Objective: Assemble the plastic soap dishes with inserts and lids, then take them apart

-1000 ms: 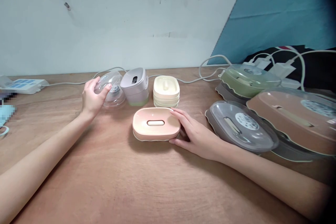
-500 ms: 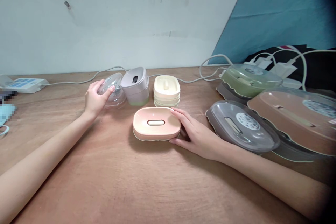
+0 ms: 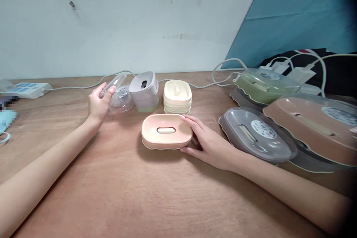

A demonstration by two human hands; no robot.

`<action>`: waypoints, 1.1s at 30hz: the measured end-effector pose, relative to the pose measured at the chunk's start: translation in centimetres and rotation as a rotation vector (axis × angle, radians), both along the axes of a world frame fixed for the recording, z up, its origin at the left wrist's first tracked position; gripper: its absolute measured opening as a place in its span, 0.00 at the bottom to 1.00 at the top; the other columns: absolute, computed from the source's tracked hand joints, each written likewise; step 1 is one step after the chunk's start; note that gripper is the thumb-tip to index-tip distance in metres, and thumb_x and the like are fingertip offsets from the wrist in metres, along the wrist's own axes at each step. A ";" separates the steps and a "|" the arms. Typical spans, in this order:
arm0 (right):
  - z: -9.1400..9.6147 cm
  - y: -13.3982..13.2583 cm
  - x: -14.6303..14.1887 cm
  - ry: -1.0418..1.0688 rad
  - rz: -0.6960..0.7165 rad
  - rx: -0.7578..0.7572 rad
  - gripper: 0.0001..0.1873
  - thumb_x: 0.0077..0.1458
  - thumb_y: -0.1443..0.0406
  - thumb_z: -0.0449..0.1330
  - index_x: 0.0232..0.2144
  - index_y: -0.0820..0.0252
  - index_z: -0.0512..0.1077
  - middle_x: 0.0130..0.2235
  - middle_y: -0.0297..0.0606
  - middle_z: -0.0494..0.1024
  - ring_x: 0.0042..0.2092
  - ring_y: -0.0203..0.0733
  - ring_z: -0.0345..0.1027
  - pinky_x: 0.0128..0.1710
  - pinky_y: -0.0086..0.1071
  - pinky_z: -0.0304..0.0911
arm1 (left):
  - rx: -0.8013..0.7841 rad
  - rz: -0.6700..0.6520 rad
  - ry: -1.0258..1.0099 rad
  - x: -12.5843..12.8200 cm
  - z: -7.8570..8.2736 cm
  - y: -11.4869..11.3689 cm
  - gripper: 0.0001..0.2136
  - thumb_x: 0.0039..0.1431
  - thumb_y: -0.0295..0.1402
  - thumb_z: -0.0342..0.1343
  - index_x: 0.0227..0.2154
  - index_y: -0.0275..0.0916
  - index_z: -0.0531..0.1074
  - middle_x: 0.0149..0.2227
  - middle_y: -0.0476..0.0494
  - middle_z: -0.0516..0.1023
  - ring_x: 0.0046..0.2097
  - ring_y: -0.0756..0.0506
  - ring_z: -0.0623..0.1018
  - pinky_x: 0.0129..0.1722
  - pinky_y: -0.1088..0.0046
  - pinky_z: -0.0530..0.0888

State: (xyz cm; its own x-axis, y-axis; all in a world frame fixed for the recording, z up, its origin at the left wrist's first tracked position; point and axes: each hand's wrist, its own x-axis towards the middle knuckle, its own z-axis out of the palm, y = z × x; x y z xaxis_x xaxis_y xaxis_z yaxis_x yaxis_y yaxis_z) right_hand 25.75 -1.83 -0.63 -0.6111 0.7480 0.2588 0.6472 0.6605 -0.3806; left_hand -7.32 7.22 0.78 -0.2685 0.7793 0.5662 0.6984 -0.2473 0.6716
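Between the thumb and fingers of my left hand (image 3: 99,103) is a clear plastic lid (image 3: 115,83), tilted and raised above a stack of similar clear lids (image 3: 122,101). Right beside that stack stand nested lilac boxes (image 3: 144,89) with a dark slot on top. My right hand (image 3: 208,143) grips the right end of a peach oval box (image 3: 166,139), thumb at its front edge and fingers on the far rim. The box rests on the table and has a pale bar in its slotted top. Behind it sits a stack of cream square pieces (image 3: 177,98).
To the right lie a grey lidded box (image 3: 240,145), a large peach one (image 3: 301,119) and a green one (image 3: 267,87), all with clear covers. White cables and chargers (image 3: 302,72) run along the back. A white power strip (image 3: 30,90) lies at far left.
My left hand has lifted one clear lid off the stack and tilted it up, moving slightly left. My right hand and the peach box stay in place.
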 end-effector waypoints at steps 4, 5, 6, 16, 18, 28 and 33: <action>0.0 0.0 0.0 0.004 0.000 -0.004 0.39 0.53 0.60 0.57 0.60 0.56 0.40 0.60 0.52 0.52 0.60 0.52 0.54 0.54 0.48 0.59 | 0.083 0.054 -0.146 -0.2 0.9 -0.7 0.35 0.59 0.51 0.45 0.58 0.23 0.53 0.56 0.29 0.64 0.54 0.37 0.68 0.49 0.60 0.71; 0.0 0.0 0.0 0.003 0.000 -0.005 0.39 0.53 0.60 0.57 0.60 0.56 0.40 0.60 0.52 0.52 0.60 0.52 0.54 0.54 0.48 0.59 | 0.131 0.030 -0.160 0.0 1.3 -1.2 0.35 0.59 0.51 0.45 0.59 0.27 0.51 0.58 0.31 0.60 0.55 0.38 0.68 0.49 0.62 0.71; 0.0 0.0 0.0 0.004 -0.001 -0.006 0.39 0.53 0.60 0.57 0.60 0.56 0.40 0.60 0.52 0.53 0.59 0.52 0.54 0.54 0.48 0.59 | 0.186 -0.014 -0.158 0.3 1.6 -2.0 0.35 0.59 0.51 0.45 0.61 0.32 0.48 0.60 0.34 0.57 0.55 0.38 0.68 0.48 0.64 0.72; 0.0 0.0 -0.1 0.033 -0.032 -0.036 0.46 0.50 0.59 0.59 0.62 0.56 0.35 0.61 0.52 0.55 0.59 0.55 0.55 0.53 0.50 0.59 | 0.236 -0.861 0.330 6.1 0.3 -7.5 0.29 0.56 0.47 0.51 0.60 0.52 0.52 0.62 0.42 0.52 0.60 0.34 0.61 0.54 0.53 0.67; -0.2 0.1 0.0 0.044 -0.038 -0.042 0.49 0.50 0.59 0.60 0.62 0.57 0.31 0.62 0.54 0.53 0.60 0.55 0.53 0.54 0.50 0.58 | 0.167 -1.004 0.346 6.2 -0.2 -7.2 0.30 0.55 0.42 0.53 0.60 0.47 0.53 0.61 0.37 0.54 0.59 0.34 0.61 0.55 0.52 0.65; -0.5 0.2 0.0 0.065 -0.010 -0.033 0.51 0.51 0.59 0.59 0.63 0.52 0.25 0.62 0.50 0.53 0.60 0.54 0.53 0.54 0.51 0.58 | -0.045 -1.135 0.332 6.3 -0.2 -6.9 0.29 0.54 0.36 0.56 0.59 0.46 0.55 0.62 0.37 0.51 0.61 0.34 0.57 0.57 0.51 0.61; -0.1 0.1 0.1 0.075 0.005 -0.028 0.44 0.52 0.60 0.58 0.62 0.50 0.35 0.61 0.47 0.53 0.59 0.52 0.55 0.53 0.48 0.59 | -0.130 -1.142 0.304 6.1 0.0 -6.8 0.25 0.57 0.34 0.54 0.58 0.48 0.58 0.62 0.40 0.50 0.62 0.35 0.56 0.59 0.53 0.59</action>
State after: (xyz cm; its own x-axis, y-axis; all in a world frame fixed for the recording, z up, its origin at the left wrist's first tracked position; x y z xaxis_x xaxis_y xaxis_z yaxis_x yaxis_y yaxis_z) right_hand 25.83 -1.77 -0.71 -0.5946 0.7525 0.2832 0.6129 0.6521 -0.4461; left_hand -1.17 0.41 0.78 0.7507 0.5365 0.3856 0.2527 -0.7724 0.5827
